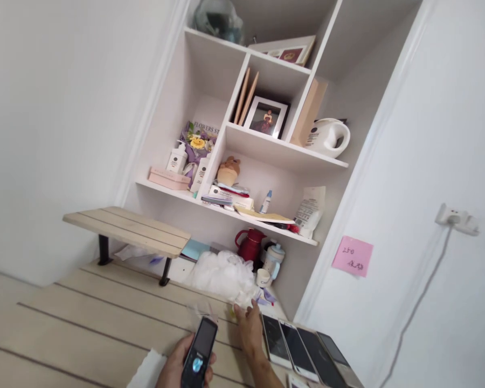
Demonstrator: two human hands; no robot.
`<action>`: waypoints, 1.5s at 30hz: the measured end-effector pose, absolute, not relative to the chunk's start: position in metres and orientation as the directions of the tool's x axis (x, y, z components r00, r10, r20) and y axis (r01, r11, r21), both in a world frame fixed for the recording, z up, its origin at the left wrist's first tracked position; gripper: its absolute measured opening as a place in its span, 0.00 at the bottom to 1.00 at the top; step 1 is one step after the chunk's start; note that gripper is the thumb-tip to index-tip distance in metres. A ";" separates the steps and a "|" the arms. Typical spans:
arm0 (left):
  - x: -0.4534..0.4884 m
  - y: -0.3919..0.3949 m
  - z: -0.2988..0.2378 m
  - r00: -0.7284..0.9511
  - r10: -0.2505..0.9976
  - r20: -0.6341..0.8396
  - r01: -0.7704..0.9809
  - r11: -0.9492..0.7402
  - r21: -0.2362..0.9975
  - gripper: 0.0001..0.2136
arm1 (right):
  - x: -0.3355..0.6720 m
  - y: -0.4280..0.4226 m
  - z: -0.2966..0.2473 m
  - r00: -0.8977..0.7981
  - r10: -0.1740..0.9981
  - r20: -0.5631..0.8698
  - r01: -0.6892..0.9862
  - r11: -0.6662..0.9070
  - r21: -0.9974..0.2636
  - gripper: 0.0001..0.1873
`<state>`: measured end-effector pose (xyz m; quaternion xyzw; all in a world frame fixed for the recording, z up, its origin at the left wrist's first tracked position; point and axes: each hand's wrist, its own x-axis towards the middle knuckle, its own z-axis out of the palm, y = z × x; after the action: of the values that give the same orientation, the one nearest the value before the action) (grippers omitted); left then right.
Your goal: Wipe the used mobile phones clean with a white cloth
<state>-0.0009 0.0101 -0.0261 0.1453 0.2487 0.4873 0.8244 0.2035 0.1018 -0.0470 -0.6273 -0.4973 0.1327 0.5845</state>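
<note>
The fingers (210, 360) of the left hand (173, 371) are clenched round a black phone (198, 353), which stands nearly upright above the bench (76, 328) with a small blue patch glowing low on its face. The right hand (248, 328) holds nothing: its fingers (238, 310) are loose and spread, just beside a heap of white plastic (222, 277). To the right of that hand, four phones (297, 350) lie side by side on the bench, and a white sheet of paper (146, 371) pokes out beside the left hand. A low slatted wooden stand (125, 229) sits on the bench next to white shelves (275, 153). Beneath the lowest shelf, behind the plastic, are three containers: a red flask (249, 243), a white jar with a blue lid (273, 260) and a small white cup (262, 278). The shelf above carries two white pump bottles (177, 159) and one small blue-capped bottle (265, 202), with a pink box (168, 179) at its left end. Higher up sit one white kettle (327, 137) and a framed photo (265, 117), and a rounded glass vessel (218, 19) is cut off at the top of the view.
</note>
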 end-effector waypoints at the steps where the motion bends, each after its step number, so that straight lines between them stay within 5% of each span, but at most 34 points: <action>1: -0.001 0.007 -0.022 0.378 0.883 -0.277 -0.742 0.468 0.479 0.11 | 0.204 0.091 -0.045 0.474 0.779 0.411 0.489 0.155 -0.858 0.37; 8: -0.023 0.006 -0.006 0.201 0.963 -0.181 -0.835 0.265 0.482 0.08 | 0.166 0.001 -0.030 0.145 0.930 0.339 0.587 0.196 -0.786 0.23; 15: -0.051 0.001 0.000 0.102 0.986 -0.133 -0.854 0.156 0.496 0.05 | 0.109 -0.028 -0.060 0.157 0.911 0.382 0.636 0.203 -0.745 0.19; 21: -0.042 -0.006 0.005 0.124 0.978 -0.166 -0.846 0.192 0.498 0.06 | 0.112 -0.018 -0.069 0.135 0.939 0.316 0.349 0.254 -0.902 0.09; 30: -0.031 -0.011 0.009 0.216 0.959 -0.181 -0.768 0.282 0.575 0.10 | 0.125 -0.015 -0.044 0.009 0.976 0.219 -0.306 0.211 -0.928 0.28; 39: -0.026 -0.007 0.002 0.271 0.931 -0.243 -0.633 0.362 0.684 0.17 | 0.137 -0.020 -0.031 -0.057 0.992 0.114 -0.473 0.074 -0.878 0.20; 45: -0.036 0.011 -0.030 0.333 0.909 -0.250 -0.557 0.404 0.726 0.23 | 0.137 -0.016 -0.038 -0.016 0.999 0.028 -0.526 0.015 -0.850 0.26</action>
<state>-0.0364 0.0112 -0.0300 0.2687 0.3279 0.4754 0.7709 0.1367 -0.0159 -0.0378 -0.3327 -0.3554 0.6177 0.6176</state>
